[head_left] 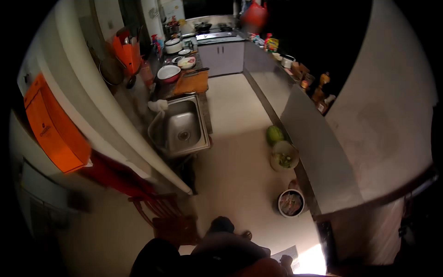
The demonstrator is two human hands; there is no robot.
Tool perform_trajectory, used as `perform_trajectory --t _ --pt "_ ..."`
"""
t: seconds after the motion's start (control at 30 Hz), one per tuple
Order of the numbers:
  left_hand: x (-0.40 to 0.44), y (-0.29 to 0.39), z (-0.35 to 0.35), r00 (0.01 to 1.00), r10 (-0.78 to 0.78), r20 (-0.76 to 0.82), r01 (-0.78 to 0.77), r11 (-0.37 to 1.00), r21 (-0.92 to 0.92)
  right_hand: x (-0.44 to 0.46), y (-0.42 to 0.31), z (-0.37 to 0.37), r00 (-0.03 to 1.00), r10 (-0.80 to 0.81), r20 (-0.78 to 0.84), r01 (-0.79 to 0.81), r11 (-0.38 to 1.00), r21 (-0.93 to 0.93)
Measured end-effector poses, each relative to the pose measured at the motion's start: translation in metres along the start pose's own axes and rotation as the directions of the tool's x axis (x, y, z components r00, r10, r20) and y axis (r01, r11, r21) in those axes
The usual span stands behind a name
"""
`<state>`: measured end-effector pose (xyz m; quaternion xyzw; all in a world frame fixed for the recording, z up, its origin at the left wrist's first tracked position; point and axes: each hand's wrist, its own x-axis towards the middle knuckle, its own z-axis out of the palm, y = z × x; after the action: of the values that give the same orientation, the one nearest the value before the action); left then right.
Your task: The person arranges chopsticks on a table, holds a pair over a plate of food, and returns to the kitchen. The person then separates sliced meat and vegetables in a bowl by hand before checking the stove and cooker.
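At the bottom edge, what looks like my right hand (286, 262) shows small and dark, low over the floor beside a bright patch of light. Its fingers are too dim to make out, and I see nothing clearly held in it. My left hand does not show. Dark clothing and my legs (222, 225) fill the bottom middle. A wooden chair (173, 226) stands just left of my legs. Ahead on the left is a steel sink (182, 124), with a white cloth (158, 105) on its rim.
A cutting board (193, 82) with a knife, a red-and-white basin (169, 73) and dishes line the left counter. On the right side of the floor are a watermelon (275, 134), a bin with green scraps (284, 157) and a round bucket (291, 203). An orange bag (55, 127) hangs left.
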<state>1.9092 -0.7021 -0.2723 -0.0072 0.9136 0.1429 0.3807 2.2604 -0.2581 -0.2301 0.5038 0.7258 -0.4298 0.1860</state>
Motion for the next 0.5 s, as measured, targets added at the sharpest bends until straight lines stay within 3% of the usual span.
perform_trajectory --t 0.03,0.07,0.1,0.13,0.17,0.23,0.27,0.3,0.33,0.37,0.4,0.5 --pt "-0.001 0.013 -0.012 0.999 -0.042 -0.006 0.042 0.998 -0.045 0.068 0.022 0.007 0.985 0.168 -0.029 -0.124 0.825 0.552" --pt "0.003 0.025 -0.021 0.997 -0.072 -0.003 0.071 0.993 -0.091 0.091 -0.010 -0.010 0.988 0.148 -0.035 -0.106 0.835 0.539" --pt "0.010 0.041 -0.029 0.995 -0.098 0.003 0.097 0.985 -0.144 0.104 -0.053 -0.024 0.996 -0.071 -0.060 0.086 0.942 0.324" --pt "0.017 0.056 -0.032 0.993 -0.119 0.014 0.119 0.976 -0.182 0.113 -0.094 -0.034 0.960 -0.277 -0.031 0.279 0.956 0.089" --pt "0.027 0.074 -0.036 0.992 -0.123 0.020 0.125 0.970 -0.209 0.121 -0.119 -0.040 0.890 -0.453 0.054 0.456 0.879 -0.141" --pt "0.088 0.097 -0.020 0.994 -0.094 -0.059 0.085 0.988 -0.132 0.170 -0.153 -0.036 0.741 -0.664 0.099 0.593 0.578 -0.560" --pt "0.114 0.120 -0.022 0.994 -0.086 -0.071 0.074 0.986 -0.150 0.234 -0.122 -0.009 0.748 -0.645 0.152 0.598 0.558 -0.575" --pt "0.137 0.141 -0.027 0.996 -0.039 -0.076 0.026 0.987 -0.158 0.267 -0.123 -0.001 0.683 -0.716 0.145 0.614 0.455 -0.645" --pt "0.168 0.159 -0.019 0.994 0.008 -0.107 -0.026 0.986 -0.166 0.335 -0.078 0.021 0.734 -0.666 0.133 0.679 0.717 -0.159" --pt "0.203 0.178 -0.022 0.988 0.050 -0.148 -0.076 0.982 -0.172 0.398 -0.038 0.041 0.782 -0.612 0.120 0.535 0.756 0.376" --pt "0.218 0.206 -0.045 0.990 0.073 -0.122 -0.096 0.977 -0.190 0.362 -0.114 0.006 0.918 -0.384 0.100 0.391 0.833 -0.390" --pt "0.279 0.294 -0.120 0.976 0.196 -0.098 -0.212 0.957 -0.199 0.371 -0.229 -0.034 0.969 -0.240 0.048 0.236 0.859 -0.455"
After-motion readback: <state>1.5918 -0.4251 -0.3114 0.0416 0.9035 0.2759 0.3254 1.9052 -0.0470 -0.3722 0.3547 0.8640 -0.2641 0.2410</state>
